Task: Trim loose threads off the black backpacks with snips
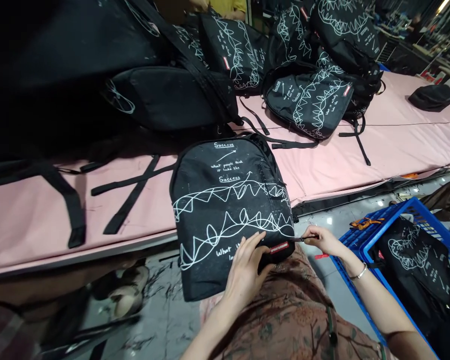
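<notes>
A black backpack [225,200] with white scribbled lines and "Success" lettering lies front side up, partly on the pink table edge and partly over my lap. My left hand [247,265] rests on its lower front beside a small red label [279,248], with fingers bent and the thumb near the fabric, gripping the bag. At the bag's right lower side, my right hand [322,241] pinches a thin dark tool, which looks like small scissors [303,239]. Its tip touches or nearly touches the bag's edge. The blades are too small to make out clearly.
The pink-covered table [390,135] bears several more printed black backpacks [311,100] and a large dark pile at left. A blue plastic basket [371,240] holding backpacks stands at my right. A dark pouch [433,96] lies far right. A person in yellow [234,7] is behind the table.
</notes>
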Demonstrator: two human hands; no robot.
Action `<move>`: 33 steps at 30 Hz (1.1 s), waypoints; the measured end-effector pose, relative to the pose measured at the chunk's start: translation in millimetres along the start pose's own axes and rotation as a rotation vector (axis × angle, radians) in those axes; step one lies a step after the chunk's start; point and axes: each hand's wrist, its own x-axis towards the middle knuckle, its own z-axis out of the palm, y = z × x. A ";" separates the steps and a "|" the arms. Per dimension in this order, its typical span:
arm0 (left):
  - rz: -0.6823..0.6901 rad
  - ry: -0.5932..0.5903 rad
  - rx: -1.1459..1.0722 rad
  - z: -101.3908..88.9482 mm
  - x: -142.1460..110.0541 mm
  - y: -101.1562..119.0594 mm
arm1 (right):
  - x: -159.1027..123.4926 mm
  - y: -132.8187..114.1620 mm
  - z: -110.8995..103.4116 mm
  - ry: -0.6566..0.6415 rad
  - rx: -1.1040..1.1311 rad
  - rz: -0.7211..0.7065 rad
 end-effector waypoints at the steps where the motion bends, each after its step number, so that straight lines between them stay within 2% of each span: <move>1: -0.003 0.006 0.002 0.7 -0.3 0.0 | 1.6 -1.5 -0.8 -0.024 0.002 0.009; 6: -0.018 0.016 0.002 0.5 -2.2 1.4 | 10.0 -11.9 -0.1 -0.093 -0.020 0.030; 11: -0.032 0.026 -0.013 -2.8 -2.0 2.7 | 13.8 -15.9 0.3 -0.076 -0.080 0.029; 17: -0.027 0.042 -0.041 -3.2 -3.5 0.1 | 11.7 -8.5 -1.5 -0.041 -0.120 0.028; 23: -0.027 0.044 -0.054 -5.3 -7.6 -4.6 | 12.6 -12.9 -2.2 -0.084 -0.132 0.030; 33: -0.063 0.089 -0.060 -11.0 -11.9 -10.7 | 19.6 -26.9 9.0 -0.124 -0.195 0.009</move>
